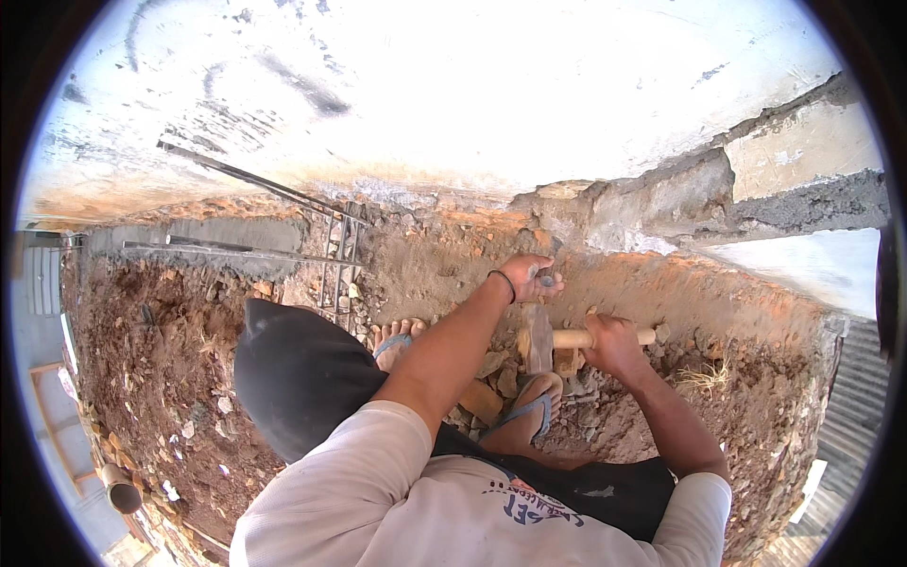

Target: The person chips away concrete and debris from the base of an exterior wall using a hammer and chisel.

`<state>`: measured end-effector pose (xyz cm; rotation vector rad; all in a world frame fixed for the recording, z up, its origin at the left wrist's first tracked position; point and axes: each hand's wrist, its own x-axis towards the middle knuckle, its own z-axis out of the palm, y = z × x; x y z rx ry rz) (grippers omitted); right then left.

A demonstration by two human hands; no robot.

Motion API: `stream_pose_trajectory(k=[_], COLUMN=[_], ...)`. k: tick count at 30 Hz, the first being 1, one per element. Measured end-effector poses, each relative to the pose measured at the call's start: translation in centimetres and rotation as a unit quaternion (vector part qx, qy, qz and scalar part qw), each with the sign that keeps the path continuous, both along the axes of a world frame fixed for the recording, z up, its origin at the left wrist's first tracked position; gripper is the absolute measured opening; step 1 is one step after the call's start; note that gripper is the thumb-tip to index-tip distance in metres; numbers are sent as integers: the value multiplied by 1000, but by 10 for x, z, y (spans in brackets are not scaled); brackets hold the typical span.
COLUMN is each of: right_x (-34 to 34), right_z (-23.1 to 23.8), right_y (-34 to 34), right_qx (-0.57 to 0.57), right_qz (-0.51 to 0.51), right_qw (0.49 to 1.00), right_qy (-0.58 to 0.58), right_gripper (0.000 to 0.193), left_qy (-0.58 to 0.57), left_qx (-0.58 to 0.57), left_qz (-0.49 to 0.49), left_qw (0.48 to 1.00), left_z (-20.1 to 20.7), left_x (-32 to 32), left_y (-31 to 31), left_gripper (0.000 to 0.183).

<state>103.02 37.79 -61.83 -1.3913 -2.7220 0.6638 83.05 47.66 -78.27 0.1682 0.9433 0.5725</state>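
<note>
Hammer [540,338] handle gripped in right hand [609,342]; chisel [546,281] in left hand [529,276].

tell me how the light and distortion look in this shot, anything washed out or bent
Head view: the white wall up top is blown out by strong sun, detail nearly gone; fisheye bends the steel rods and brick ledge near the rim; black corners frame the circle; the left hand, right hand and hammer sit in softer, even light, fairly sharp.

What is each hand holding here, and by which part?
The left hand grips the top end of a metal chisel standing upright. The right hand grips the wooden handle of a hammer, near the middle.
</note>
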Motion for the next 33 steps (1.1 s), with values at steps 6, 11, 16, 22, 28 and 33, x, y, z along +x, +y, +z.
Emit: stream_pose_trajectory(k=[6, 11, 16, 22, 28, 33], right_x=[11, -22, -10, 53, 72, 94], right_z=[22, 30, 21, -6, -15, -35], right_y=[-16, -23, -33, -49, -68, -74], right_qx=[1, 1, -78, -88, -96, -103], right_qz=[-130, 44, -65, -158, -207, -183], right_qw=[991, 998, 994, 978, 959, 949], right_qy=[-13, 32, -35, -102, -168, -236], right_gripper=[28, 31, 28, 26, 26, 30], left_qy=[-19, -13, 343, 456, 423, 444], left_qx=[-50, -89, 62, 205, 251, 237], left_qz=[48, 44, -129, -173, -423, -369], left_qw=[997, 995, 929, 848, 761, 782], left_z=[-17, -18, 13, 20, 23, 15], left_x=[7, -10, -12, -19, -14, -13], left_y=[-10, 0, 11, -2, 30, -3], left_gripper=[15, 27, 39, 44, 42, 41])
